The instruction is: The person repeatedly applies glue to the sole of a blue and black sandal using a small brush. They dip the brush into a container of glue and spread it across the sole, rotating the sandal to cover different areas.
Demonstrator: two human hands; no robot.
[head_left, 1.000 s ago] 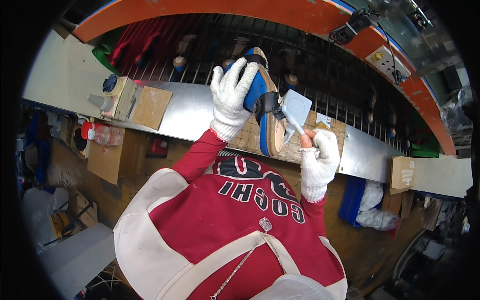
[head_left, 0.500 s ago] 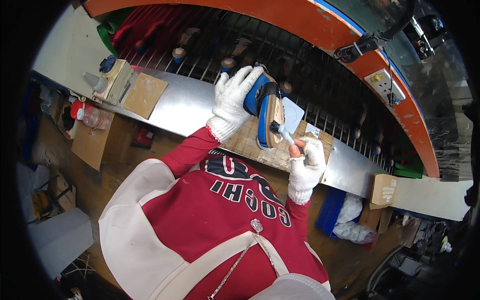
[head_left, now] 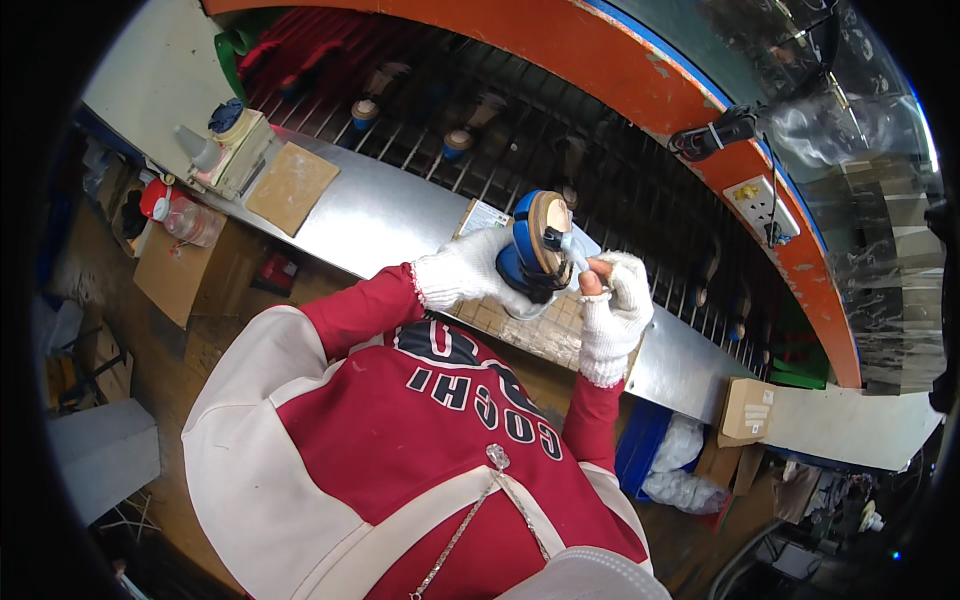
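Observation:
My left hand [head_left: 470, 268], in a white knitted glove, is closed around a blue and black shoe [head_left: 527, 222] with its pale underside turned up. My right hand [head_left: 614, 318] wears a similar glove with the thumb and a fingertip bare. Pinched in it is a small brush [head_left: 575, 253] with a pale handle. The brush's dark bristles touch the shoe's underside. Behind the brush a pale, flat, square piece shows in part; what it belongs to is hidden.
Beyond my hands runs a rack of metal bars [head_left: 410, 152] carrying several blue shoes [head_left: 457, 144]. A metal ledge [head_left: 370, 215] lies before it, with a brown square board [head_left: 292, 188] at left. An orange frame [head_left: 640, 75] arches over the rack. A cardboard box [head_left: 747, 410] stands at right.
My left hand has moved down and turned the shoe, so its other end now faces the brush. My right hand keeps the brush against the underside. The view has shifted slightly.

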